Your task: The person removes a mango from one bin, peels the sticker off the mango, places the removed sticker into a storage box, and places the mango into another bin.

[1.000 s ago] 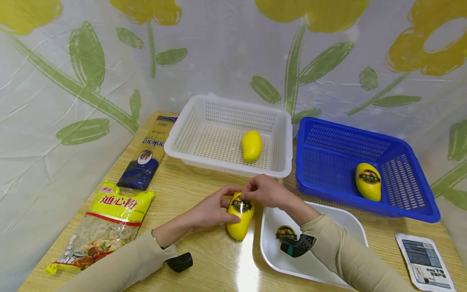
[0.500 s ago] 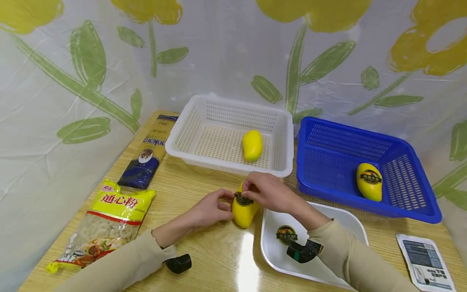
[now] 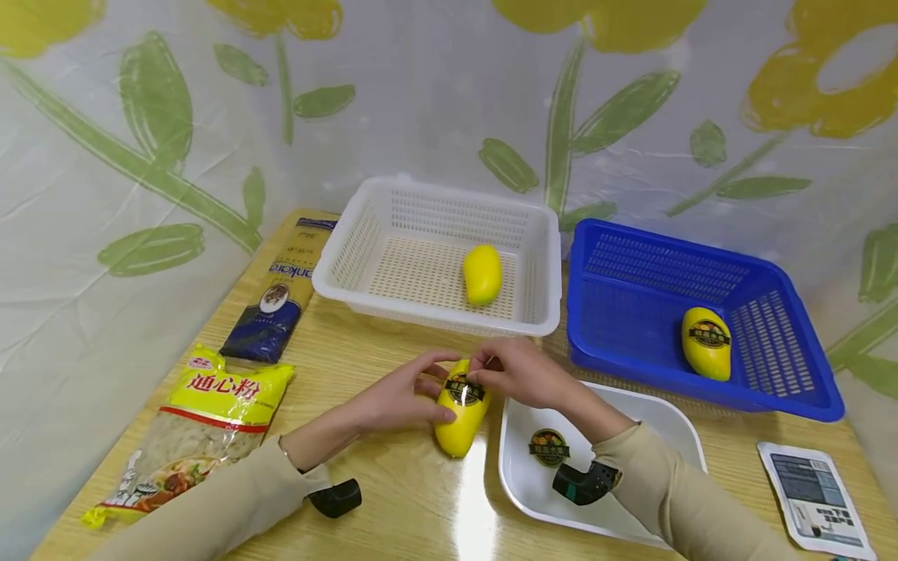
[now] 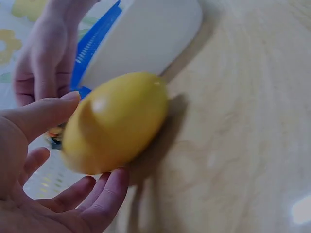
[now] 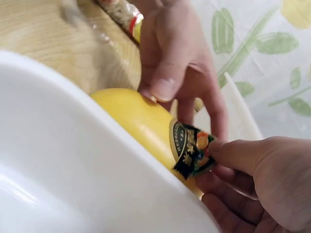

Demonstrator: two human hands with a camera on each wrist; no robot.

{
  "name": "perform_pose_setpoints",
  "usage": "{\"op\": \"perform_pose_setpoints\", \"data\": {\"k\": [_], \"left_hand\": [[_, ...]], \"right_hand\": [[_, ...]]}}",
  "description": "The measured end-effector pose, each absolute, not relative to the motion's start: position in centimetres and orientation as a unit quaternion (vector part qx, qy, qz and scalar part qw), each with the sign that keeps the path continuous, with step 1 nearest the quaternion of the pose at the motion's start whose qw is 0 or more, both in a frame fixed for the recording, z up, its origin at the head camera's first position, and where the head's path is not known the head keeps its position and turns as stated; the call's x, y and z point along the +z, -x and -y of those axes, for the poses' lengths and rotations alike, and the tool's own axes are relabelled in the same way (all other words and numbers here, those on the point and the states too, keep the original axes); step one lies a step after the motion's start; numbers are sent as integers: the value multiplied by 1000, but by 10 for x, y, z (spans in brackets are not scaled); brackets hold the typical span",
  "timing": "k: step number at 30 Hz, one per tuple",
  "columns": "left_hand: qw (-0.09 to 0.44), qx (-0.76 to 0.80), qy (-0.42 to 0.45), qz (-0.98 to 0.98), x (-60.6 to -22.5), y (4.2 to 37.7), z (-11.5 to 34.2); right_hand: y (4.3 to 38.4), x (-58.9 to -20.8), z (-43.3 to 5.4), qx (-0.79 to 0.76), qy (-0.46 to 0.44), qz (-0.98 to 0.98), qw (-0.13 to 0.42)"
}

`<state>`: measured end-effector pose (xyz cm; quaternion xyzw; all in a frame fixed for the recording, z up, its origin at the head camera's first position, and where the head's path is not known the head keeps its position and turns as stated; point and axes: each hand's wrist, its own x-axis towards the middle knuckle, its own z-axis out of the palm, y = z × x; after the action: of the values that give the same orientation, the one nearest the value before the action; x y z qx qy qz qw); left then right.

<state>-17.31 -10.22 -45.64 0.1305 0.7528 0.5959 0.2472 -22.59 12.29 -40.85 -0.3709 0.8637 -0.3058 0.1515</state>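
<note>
A yellow mango [image 3: 457, 433] lies above the wooden table, between both hands. My left hand [image 3: 396, 396] holds it from the left, thumb and fingertips against its skin in the left wrist view. My right hand [image 3: 522, 374] pinches the edge of a dark fruit sticker [image 5: 192, 150]. In the right wrist view part of this sticker stands away from the mango and part lies against the skin. A similar sticker [image 3: 549, 447] lies in the white tray [image 3: 634, 510], beside the right forearm.
Behind, a white basket [image 3: 428, 308] holds a mango without a visible sticker [image 3: 482, 274]. A blue basket [image 3: 631, 374] holds a stickered mango [image 3: 706, 354]. At left lie a yellow-topped pasta bag [image 3: 203, 428] and a blue-and-gold packet [image 3: 270, 312]. A flat pouch [image 3: 816, 499] lies at right.
Half a second ago the mango's near end was further from me; it has swung back toward me. The right hand stays at the sticker, and the left thumb again lies over the mango's side.
</note>
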Motion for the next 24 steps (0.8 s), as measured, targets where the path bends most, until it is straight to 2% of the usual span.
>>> {"op": "perform_pose_setpoints", "data": {"k": [13, 24], "left_hand": [[241, 599, -147, -749, -462, 170, 97], [206, 581, -104, -780, -458, 165, 82]], "right_hand": [[225, -411, -125, -303, 403, -855, 123], [206, -404, -125, -168, 484, -858, 13]]}}
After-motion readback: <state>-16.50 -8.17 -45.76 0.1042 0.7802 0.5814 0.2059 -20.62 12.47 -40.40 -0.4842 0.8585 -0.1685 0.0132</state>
